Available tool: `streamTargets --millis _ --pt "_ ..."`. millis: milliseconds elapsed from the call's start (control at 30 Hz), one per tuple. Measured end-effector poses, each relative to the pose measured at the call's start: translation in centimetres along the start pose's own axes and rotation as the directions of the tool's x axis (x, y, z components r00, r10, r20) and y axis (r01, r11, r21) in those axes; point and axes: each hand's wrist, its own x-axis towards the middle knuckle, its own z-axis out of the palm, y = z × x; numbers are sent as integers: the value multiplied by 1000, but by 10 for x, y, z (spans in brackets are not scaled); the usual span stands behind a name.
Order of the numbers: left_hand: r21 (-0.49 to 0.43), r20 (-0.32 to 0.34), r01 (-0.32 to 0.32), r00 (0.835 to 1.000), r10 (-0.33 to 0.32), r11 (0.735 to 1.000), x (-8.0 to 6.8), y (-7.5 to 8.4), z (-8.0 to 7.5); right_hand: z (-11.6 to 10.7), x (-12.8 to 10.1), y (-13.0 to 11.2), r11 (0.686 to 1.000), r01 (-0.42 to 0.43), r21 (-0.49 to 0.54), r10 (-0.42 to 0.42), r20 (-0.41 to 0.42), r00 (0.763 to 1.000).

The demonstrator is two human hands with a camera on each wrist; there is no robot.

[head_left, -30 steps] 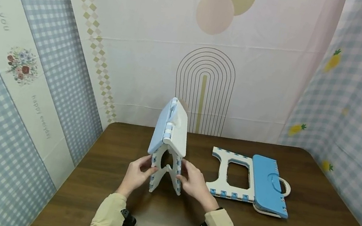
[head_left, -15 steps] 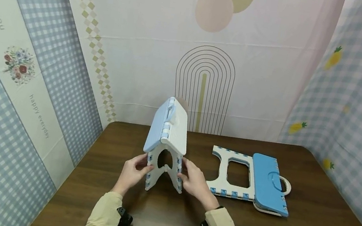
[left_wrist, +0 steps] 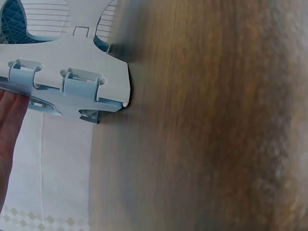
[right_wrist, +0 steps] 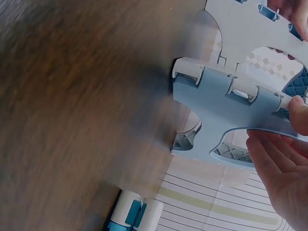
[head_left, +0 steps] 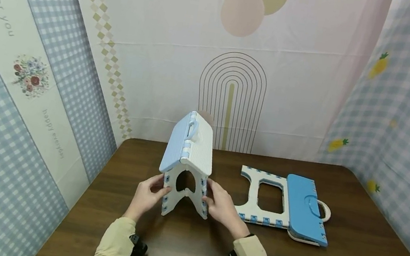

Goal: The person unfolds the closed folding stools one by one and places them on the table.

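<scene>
A light blue and white folding stool (head_left: 202, 148) stands half unfolded at the middle of the table, its two top panels sloping like a roof. My left hand (head_left: 146, 195) grips the left leg panel, thumb on the front edge and fingers behind. On the opposite side, my right hand (head_left: 222, 205) holds the right leg panel the same way. In the left wrist view, the stool's hinged leg edge (left_wrist: 53, 72) has its foot at the table, with part of the left hand (left_wrist: 8, 127) behind. The right wrist view shows the right hand's thumb and fingers (right_wrist: 269, 161) around the blue leg panel (right_wrist: 207, 103).
A second folding stool (head_left: 303, 206), bright blue and white with a white carry handle (head_left: 324, 211), lies flat to the right on the dark wooden table (head_left: 177, 253). A printed cloth (head_left: 165, 72) hangs behind the table's far edge, with checked cloth on both sides.
The stool's leg and top panels have spread wider apart. My left hand has moved left with its leg panel, while my right hand has shifted only slightly right.
</scene>
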Motion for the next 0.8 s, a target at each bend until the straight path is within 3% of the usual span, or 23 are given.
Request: streamTargets --millis 300,600,800 --pt "17 -13 -2 1000 2 1000 1 -2 -2 -2 -1 1 1000 -11 -21 12 18 1000" --pt "1 -26 -69 997 70 998 1 -4 -3 -3 -1 1 999 -17 -28 17 7 1000" --pt "47 -32 -45 998 47 998 1 -4 -4 -6 -3 0 999 -8 -47 7 -8 1000"
